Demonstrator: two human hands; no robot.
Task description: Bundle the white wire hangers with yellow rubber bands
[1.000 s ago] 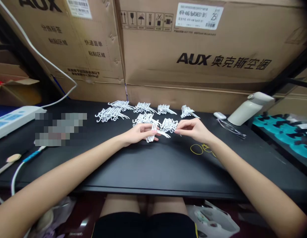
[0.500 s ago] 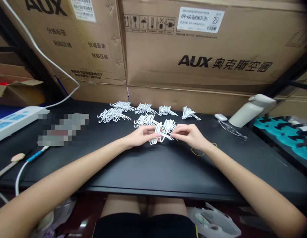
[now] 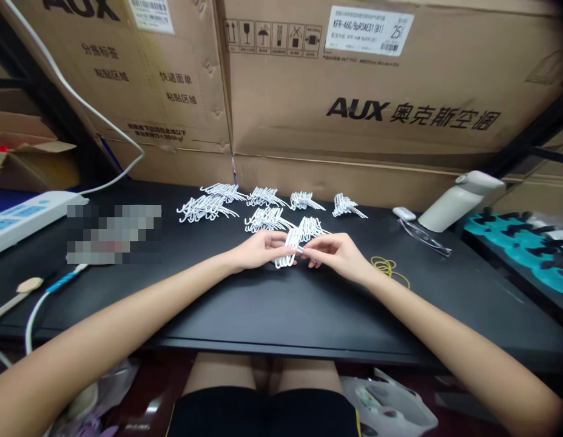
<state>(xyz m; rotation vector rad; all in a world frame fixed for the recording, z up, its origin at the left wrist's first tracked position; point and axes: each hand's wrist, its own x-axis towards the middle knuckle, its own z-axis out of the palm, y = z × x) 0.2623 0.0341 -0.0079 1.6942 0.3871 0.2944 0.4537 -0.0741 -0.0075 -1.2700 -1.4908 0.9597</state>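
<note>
In the head view, my left hand (image 3: 262,250) is closed around a small bunch of white hooks (image 3: 286,258), their curved ends hanging below the fingers. My right hand (image 3: 330,250) meets it, thumb and fingertips pinched on the straight ends of the same bunch. Just behind the hands lies another cluster of white hooks (image 3: 312,227), partly hidden. Further back on the black table (image 3: 272,309) stand several more clusters of white hooks (image 3: 207,208), set out in groups. Yellow rubber bands (image 3: 385,265) lie beside my right forearm.
Large cardboard boxes (image 3: 377,79) wall off the back. A white power strip (image 3: 31,215) and a blurred-out object (image 3: 117,237) are at left. To the right are a white bottle (image 3: 458,203), glasses (image 3: 424,238) and a turquoise tray (image 3: 522,243).
My right hand has moved left, closer to my left hand, and now pinches the ends of the hooks. More of the yellow bands shows beside the right forearm.
</note>
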